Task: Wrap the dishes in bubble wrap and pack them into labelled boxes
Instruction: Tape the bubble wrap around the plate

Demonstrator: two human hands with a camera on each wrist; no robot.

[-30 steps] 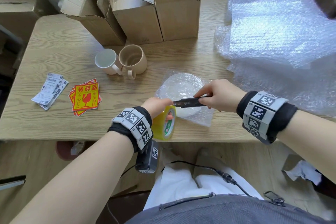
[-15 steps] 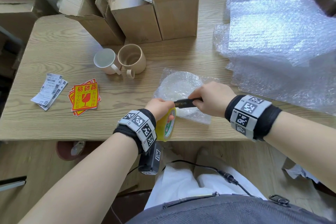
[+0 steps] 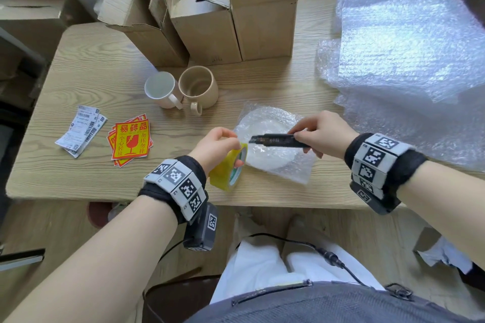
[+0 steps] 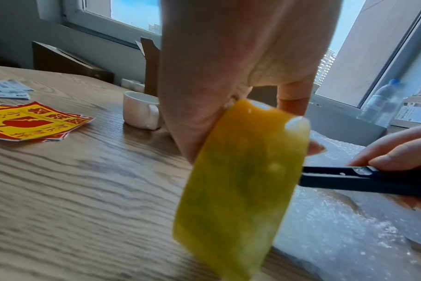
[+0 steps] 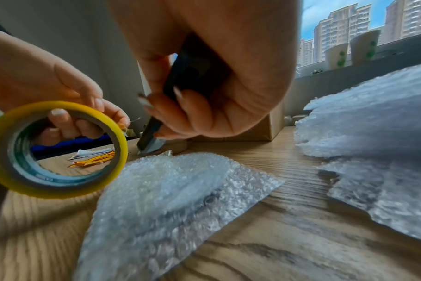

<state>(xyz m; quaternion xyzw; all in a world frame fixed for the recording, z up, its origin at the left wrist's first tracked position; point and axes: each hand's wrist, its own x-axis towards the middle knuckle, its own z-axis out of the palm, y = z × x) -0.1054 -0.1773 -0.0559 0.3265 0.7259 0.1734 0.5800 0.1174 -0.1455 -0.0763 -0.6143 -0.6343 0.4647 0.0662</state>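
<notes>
You're in a high-rise room used for packing: apartment towers (image 5: pixel 337 28) outside the window, open cardboard boxes (image 3: pixel 231 16) behind fragile-warning stickers (image 3: pixel 130 139).

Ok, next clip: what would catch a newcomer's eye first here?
The yellow tape roll gripped by the left hand at the table's near edge, with the right hand holding a black utility knife toward it. Just under the knife lies a bubble-wrapped plate. The red-and-yellow fragile stickers stand out at left.
</notes>
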